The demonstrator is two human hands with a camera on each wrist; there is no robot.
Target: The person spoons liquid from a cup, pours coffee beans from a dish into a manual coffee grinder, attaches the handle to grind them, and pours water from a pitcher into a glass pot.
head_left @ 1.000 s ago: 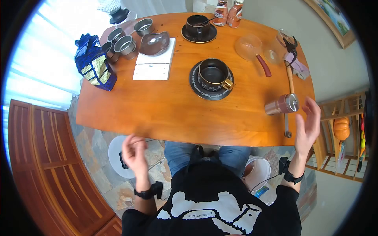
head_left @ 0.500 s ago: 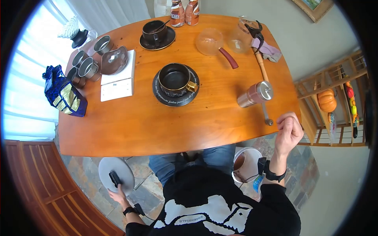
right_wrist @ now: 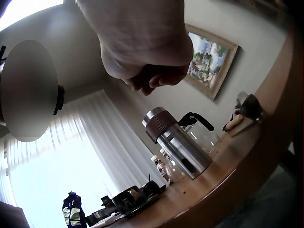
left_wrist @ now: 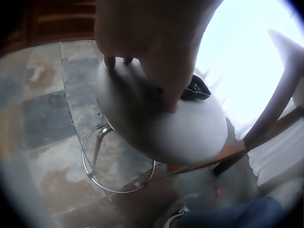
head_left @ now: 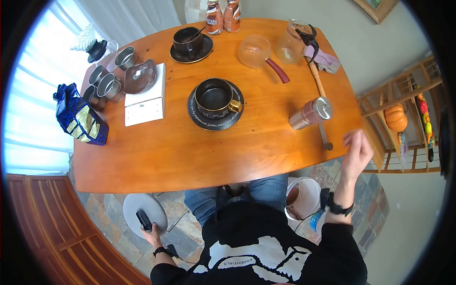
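Grey stool (head_left: 135, 209) seat under left hand (head_left: 153, 231): fingertips (left_wrist: 171, 105) press down on the seat top, just beside a small black device (head_left: 143, 220) lying on it. Whether the fingers touch the device — cannot tell; in the wrist view the device (left_wrist: 197, 89) sits just past them. Fingers look fairly straight, nothing clasped.

Right hand (head_left: 357, 152) hovers at the table's (head_left: 190, 152) right-hand edge, holding nothing. Head view shows fingers loosely spread; wrist view shows them (right_wrist: 156, 78) curled under the palm, so partly bent, not clamped on anything. Nearest thing: coffee grinder (head_left: 311, 112), steel and brown, lying on its side on the table with its crank arm (head_left: 326, 137) running toward the hand. Hand and crank near, not touching.

Further out on the table: black cup (head_left: 214, 97) with gold handle on a dark saucer, centre. White scale (head_left: 145, 102) to its left carrying a dark dish (head_left: 140, 76). Cluster of metal cups (head_left: 107, 80) beyond that, blue bag (head_left: 78, 116) at the left edge. Far side: second cup (head_left: 189, 40) with spoon, two bottles (head_left: 222, 14), clear funnel (head_left: 254, 51) with red handle, glass jug (head_left: 290, 46), cloth (head_left: 325, 59).

White bucket (head_left: 304, 197) on the stone floor by the person's right knee
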